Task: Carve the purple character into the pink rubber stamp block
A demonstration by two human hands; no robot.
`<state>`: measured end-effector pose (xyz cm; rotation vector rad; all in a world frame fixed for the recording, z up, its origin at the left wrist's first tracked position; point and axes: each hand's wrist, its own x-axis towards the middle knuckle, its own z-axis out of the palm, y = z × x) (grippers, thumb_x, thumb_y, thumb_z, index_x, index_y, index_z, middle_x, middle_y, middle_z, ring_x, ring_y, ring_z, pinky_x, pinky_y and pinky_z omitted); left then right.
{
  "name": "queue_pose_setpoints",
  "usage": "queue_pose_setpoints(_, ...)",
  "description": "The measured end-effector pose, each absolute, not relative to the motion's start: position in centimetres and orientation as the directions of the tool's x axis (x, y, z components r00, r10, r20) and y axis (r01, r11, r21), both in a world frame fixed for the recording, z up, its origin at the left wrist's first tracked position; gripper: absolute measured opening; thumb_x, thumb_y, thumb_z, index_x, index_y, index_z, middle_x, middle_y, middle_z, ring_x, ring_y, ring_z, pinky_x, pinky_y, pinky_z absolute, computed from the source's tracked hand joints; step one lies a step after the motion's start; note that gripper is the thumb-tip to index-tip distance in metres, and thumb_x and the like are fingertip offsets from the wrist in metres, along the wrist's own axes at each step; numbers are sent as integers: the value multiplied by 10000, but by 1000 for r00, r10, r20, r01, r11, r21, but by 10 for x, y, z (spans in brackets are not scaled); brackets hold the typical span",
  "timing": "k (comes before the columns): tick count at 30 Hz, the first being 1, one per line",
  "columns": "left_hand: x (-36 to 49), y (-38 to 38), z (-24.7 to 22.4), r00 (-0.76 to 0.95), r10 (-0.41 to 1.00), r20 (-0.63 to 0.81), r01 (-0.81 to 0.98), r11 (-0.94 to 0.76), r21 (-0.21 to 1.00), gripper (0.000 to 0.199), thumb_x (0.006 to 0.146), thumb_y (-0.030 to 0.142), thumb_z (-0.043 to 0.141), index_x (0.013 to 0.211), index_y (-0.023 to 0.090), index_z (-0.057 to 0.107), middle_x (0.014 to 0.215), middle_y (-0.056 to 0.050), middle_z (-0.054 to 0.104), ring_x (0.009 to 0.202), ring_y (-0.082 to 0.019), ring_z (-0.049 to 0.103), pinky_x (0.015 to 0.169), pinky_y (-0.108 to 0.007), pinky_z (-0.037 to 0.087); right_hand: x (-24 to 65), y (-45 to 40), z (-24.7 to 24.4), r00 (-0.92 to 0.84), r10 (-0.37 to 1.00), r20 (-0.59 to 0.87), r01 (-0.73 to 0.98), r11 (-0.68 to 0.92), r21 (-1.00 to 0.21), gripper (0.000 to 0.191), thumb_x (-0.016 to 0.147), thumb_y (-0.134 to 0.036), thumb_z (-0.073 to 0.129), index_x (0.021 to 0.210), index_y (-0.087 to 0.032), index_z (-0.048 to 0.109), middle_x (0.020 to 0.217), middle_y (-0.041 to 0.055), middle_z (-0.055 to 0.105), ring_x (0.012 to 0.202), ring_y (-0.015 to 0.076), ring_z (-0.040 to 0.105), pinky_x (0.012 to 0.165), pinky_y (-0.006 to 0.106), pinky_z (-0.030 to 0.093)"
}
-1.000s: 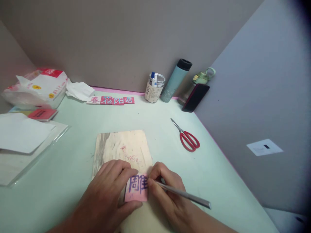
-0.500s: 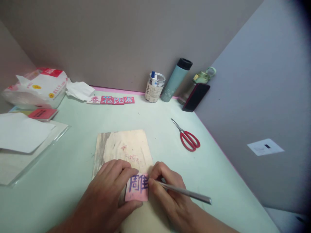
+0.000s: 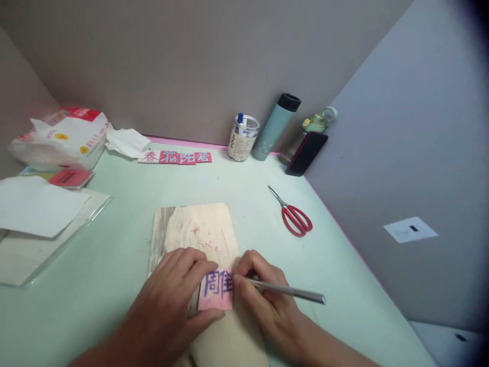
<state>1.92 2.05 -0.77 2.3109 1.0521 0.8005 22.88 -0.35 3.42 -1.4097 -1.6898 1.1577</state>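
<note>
A small square pink tile [image 3: 214, 302] bears a purple Chinese character and lies on a worn, pale board [image 3: 198, 219]. My left hand [image 3: 171, 295] grips it from the left, fingers at its top edge and thumb at its bottom edge. At the tile's right edge, my right hand [image 3: 263, 290] pinches a slim silver craft knife [image 3: 294, 291] like a pen. The knife's handle points out to the right; its tip is hidden behind my fingers. Red-handled scissors [image 3: 292, 214] lie partly open on the table, beyond my right hand.
Several lettered tiles [image 3: 187, 158] line the back edge beside crumpled tissue [image 3: 128, 142]. A pen jar [image 3: 239, 145], a teal bottle [image 3: 275, 127], a green-lidded bottle [image 3: 317, 122] and a phone [image 3: 306, 153] stand at back right. Left are a plastic bag [image 3: 72, 137] and papers [image 3: 38, 206].
The view has shifted slightly. My left hand keeps its hold on the tile, and the craft knife stays at the tile's right edge with its handle tilted slightly differently.
</note>
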Motion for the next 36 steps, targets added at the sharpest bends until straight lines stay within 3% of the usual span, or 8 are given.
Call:
queue_pose_setpoints(8,15,21,-3,566,772,289,495,-599,629,466,786,178,759,1195,248,546,1074,-36,575,986,-262,538,849,-398,451,226,2,35,-175,984,-41,375,28,-927,192,962,-258,520,779,-211,482,687,-40,504,636,128,436,593,262,351)
queue_pose_setpoints(14,8,19,7,643,728,238,487,-628,607,518,787,163,729,1250,268,523,1057,-11,595,1020,-256,552,992,-452,371,227,4,39,-195,975,-109,334,-39,-942,170,950,-246,551,793,-206,499,689,-35,525,636,131,470,590,258,375)
queue_pose_setpoints(21,11,20,1,624,735,266,471,-626,622,515,882,130,643,1328,270,426,927,41,576,865,-192,589,1040,-451,291,218,-2,36,-122,987,-105,297,-65,-953,165,923,-235,567,778,-207,494,688,-36,524,627,129,494,577,244,408)
queue_pose_setpoints(30,17,24,2,673,689,269,455,-672,584,672,791,117,788,1336,267,425,885,65,550,850,-188,568,1042,-429,232,218,-5,27,-93,995,-20,295,9,-955,198,912,-227,568,741,-217,468,649,-40,522,578,118,479,535,238,386)
queue_pose_setpoints(36,18,29,7,710,676,197,448,-650,614,582,756,137,834,1221,260,505,850,79,544,805,-174,558,1025,-424,216,221,-4,24,-109,993,-38,290,-5,-957,225,921,-251,586,734,-219,464,634,-46,497,558,113,430,521,243,348)
